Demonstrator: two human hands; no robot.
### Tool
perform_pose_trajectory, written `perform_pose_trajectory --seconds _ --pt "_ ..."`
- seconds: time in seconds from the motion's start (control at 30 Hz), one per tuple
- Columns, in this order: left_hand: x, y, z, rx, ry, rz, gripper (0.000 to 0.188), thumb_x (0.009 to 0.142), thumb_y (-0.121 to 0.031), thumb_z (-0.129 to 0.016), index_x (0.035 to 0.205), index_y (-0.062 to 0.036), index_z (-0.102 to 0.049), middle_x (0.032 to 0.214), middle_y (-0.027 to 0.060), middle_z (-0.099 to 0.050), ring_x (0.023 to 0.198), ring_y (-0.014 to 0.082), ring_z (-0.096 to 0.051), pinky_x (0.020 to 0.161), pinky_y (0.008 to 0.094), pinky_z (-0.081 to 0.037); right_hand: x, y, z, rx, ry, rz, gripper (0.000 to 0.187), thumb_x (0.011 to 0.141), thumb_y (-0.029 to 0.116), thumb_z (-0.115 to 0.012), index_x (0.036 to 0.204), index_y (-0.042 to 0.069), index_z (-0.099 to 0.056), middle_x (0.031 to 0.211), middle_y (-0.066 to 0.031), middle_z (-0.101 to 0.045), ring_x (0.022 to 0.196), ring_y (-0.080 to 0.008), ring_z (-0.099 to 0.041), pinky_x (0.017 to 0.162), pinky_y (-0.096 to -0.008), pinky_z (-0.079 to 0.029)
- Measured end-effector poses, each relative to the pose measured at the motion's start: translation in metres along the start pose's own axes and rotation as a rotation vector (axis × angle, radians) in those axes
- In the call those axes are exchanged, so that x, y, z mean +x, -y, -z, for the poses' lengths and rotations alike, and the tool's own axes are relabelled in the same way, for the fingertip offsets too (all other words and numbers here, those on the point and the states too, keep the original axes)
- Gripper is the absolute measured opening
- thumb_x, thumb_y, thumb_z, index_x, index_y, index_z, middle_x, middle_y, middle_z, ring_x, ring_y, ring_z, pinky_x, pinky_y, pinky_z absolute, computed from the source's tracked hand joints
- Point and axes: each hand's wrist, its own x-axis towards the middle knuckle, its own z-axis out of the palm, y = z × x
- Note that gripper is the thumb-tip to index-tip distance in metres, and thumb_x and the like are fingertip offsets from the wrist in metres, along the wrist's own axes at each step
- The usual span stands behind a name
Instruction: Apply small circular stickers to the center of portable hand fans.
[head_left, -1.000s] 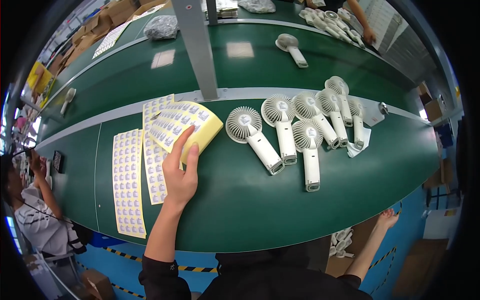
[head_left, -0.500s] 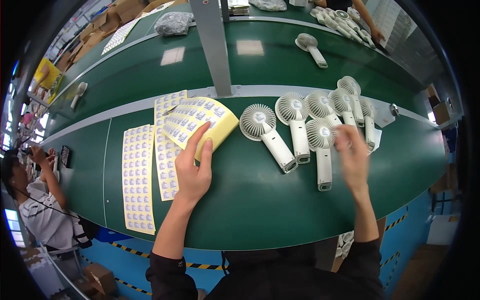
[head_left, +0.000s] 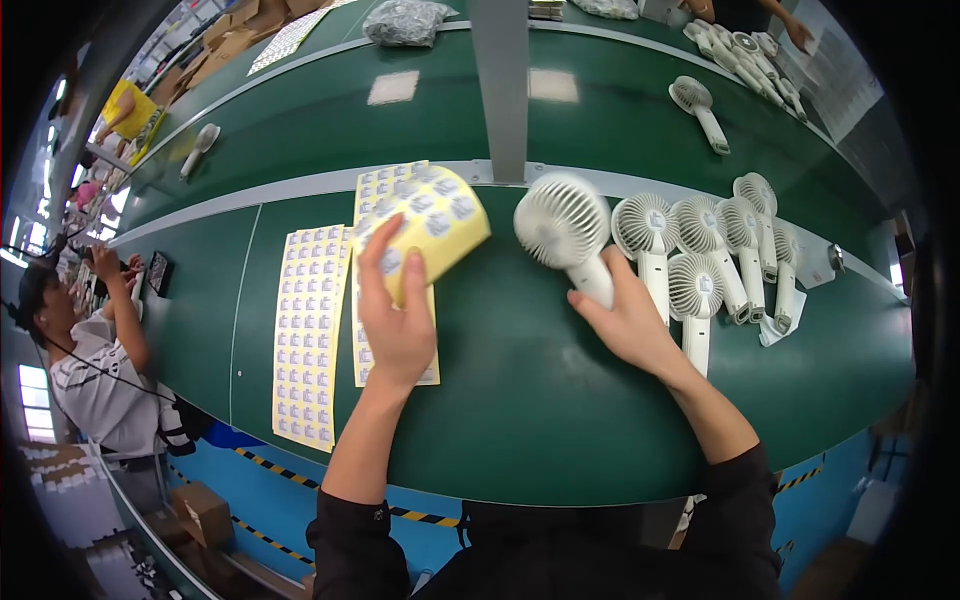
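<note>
My left hand (head_left: 398, 325) pinches a curled sheet of stickers (head_left: 447, 222), yellow-backed with rows of small pale printed labels. My right hand (head_left: 632, 322) is wrapped round the handle of a white handheld fan (head_left: 562, 222); the fan's round slatted head is smeared by motion and points away from me. Right of that hand, several more white handheld fans (head_left: 696, 285) lie close together, with a small label at the centre of each head that shows clearly. Beneath and beside my left hand, further sticker sheets (head_left: 308, 345) lie flat on the green table (head_left: 510, 430).
A grey metal post (head_left: 497, 90) rises behind the table's far rail. Beyond it, a green surface carries a single fan (head_left: 700, 110), a plastic-wrapped bundle (head_left: 408, 22) and a fan pile (head_left: 745, 60) near another person's arm. A person (head_left: 105, 370) sits at the left.
My right hand has left the front fan and taken hold of the leftmost fan by its handle. The left hand still holds the curled sheet. The whole view has shifted.
</note>
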Motion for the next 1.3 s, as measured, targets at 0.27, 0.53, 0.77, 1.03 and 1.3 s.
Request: perform_pose_trajectory --seconds 0.27,0.53,0.77,1.03,1.3 --pt "0.004 0.003 -0.001 0.040 0.001 0.064 0.032 0.109 -0.013 -0.052 0.137 0.0017 -0.057 0.134 0.0169 -0.063 0.120 0.0233 -0.062 0.102 0.0347 -0.049 -0.004 0.006 0.012 0.546 -0.008 -0.199 0.035 0.106 0.038 -0.064 0.112 0.004 -0.060 0.084 -0.0012 -0.060 0.063 -0.0083 -0.059 0.058 -0.0236 -0.047" --pt "0.002 0.007 -0.005 0.090 0.018 0.029 0.032 0.109 -0.015 -0.052 0.135 0.0021 -0.060 0.131 0.0168 -0.066 0.118 0.0242 -0.064 0.102 0.0352 -0.050 -0.009 0.006 0.007 0.487 -0.072 -0.054 0.033 0.104 0.033 -0.068 0.111 0.002 -0.060 0.086 -0.0022 -0.064 0.067 -0.0080 -0.060 0.060 -0.0257 -0.048" --pt "0.001 0.005 -0.006 0.053 0.070 0.046 0.035 0.108 -0.014 -0.053 0.137 0.0027 -0.061 0.134 0.0181 -0.066 0.122 0.0253 -0.064 0.104 0.0356 -0.049 -0.014 0.011 0.003 0.237 -0.136 0.135 0.030 0.100 0.023 -0.072 0.109 -0.003 -0.060 0.087 -0.0133 -0.068 0.072 -0.0194 -0.067 0.065 -0.0342 -0.051" --pt "0.001 0.005 -0.007 0.026 0.089 0.066 0.034 0.107 -0.011 -0.053 0.137 0.0033 -0.061 0.134 0.0187 -0.067 0.124 0.0261 -0.064 0.106 0.0359 -0.048 -0.017 0.015 0.005 0.171 -0.127 0.191 0.032 0.099 0.023 -0.073 0.109 -0.004 -0.059 0.089 -0.0169 -0.069 0.074 -0.0258 -0.068 0.066 -0.0377 -0.052" --pt "0.000 0.002 -0.007 0.026 0.103 0.051 0.034 0.107 -0.010 -0.052 0.137 0.0027 -0.061 0.134 0.0187 -0.068 0.125 0.0271 -0.064 0.106 0.0370 -0.048 -0.020 0.025 0.007 0.586 0.131 -0.007 0.029 0.106 0.028 -0.064 0.112 0.000 -0.059 0.088 -0.0070 -0.067 0.065 -0.0136 -0.065 0.059 -0.0282 -0.050"
